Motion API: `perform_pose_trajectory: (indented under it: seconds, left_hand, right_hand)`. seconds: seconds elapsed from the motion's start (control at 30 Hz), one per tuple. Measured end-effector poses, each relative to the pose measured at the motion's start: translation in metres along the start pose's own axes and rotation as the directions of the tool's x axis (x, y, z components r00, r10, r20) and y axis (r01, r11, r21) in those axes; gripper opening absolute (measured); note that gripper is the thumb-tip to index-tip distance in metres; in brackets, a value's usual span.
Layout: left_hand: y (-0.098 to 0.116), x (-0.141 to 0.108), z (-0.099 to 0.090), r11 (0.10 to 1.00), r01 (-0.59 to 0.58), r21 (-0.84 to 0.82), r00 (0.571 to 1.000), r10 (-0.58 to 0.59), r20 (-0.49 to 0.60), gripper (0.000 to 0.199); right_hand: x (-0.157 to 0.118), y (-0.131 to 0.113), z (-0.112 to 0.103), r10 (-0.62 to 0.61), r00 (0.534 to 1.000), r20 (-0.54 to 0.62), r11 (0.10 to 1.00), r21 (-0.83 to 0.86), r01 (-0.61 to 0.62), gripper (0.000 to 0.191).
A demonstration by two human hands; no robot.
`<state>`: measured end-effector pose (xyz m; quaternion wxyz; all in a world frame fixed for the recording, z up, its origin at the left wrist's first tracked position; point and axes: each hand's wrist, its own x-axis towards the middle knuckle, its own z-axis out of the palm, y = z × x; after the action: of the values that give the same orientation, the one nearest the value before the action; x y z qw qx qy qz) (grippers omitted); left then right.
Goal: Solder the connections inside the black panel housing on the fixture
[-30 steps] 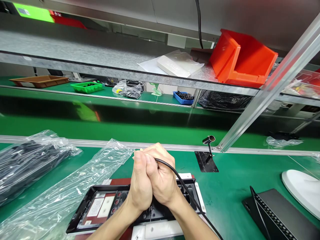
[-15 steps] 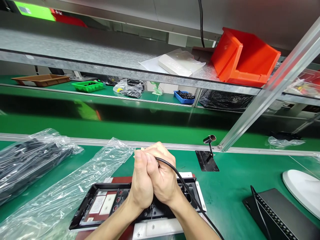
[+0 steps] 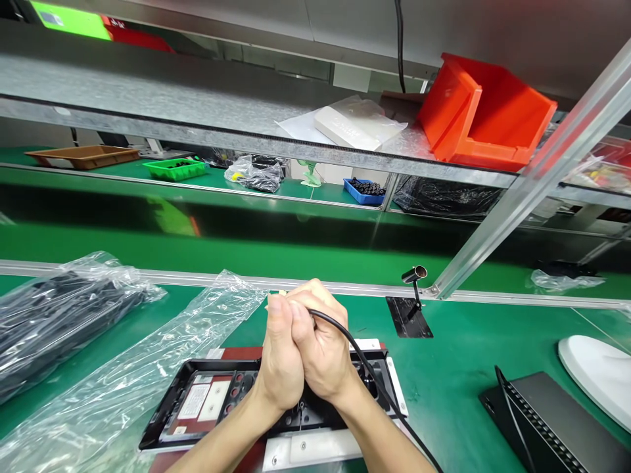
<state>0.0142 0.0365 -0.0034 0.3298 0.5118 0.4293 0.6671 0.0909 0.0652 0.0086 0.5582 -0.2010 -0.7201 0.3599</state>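
Observation:
My left hand (image 3: 282,358) and my right hand (image 3: 323,345) are pressed together, both closed, with the thumbs side by side. A black cable (image 3: 367,368) runs up from the lower right into my right hand, where its end is hidden by the fingers. A small pale tip shows just beyond my left thumb; what it belongs to I cannot make out. Below both hands lies a black plastic housing (image 3: 170,394), seated on a dark red fixture with white blocks (image 3: 315,449). The hands and forearms cover its middle.
Clear plastic film (image 3: 162,355) and bagged black parts (image 3: 73,315) lie at left. A small metal tube on a stand (image 3: 414,274) is behind, right. A black slotted part (image 3: 547,420) and white oval piece (image 3: 599,374) lie at right. An orange bin (image 3: 486,118) sits on the shelf above.

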Motion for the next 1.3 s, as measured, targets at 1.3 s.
perform_pose_trajectory:
  seconds: [1.3]
  left_hand:
    - [0.0007, 0.0012, 0.0002, 1.0, -0.025, -0.004, 1.0, 0.025, 0.005, 0.07]
  right_hand:
    - [0.0019, -0.0002, 0.0005, -0.008, 1.0, -0.004, 1.0, -0.001, 0.008, 0.025]
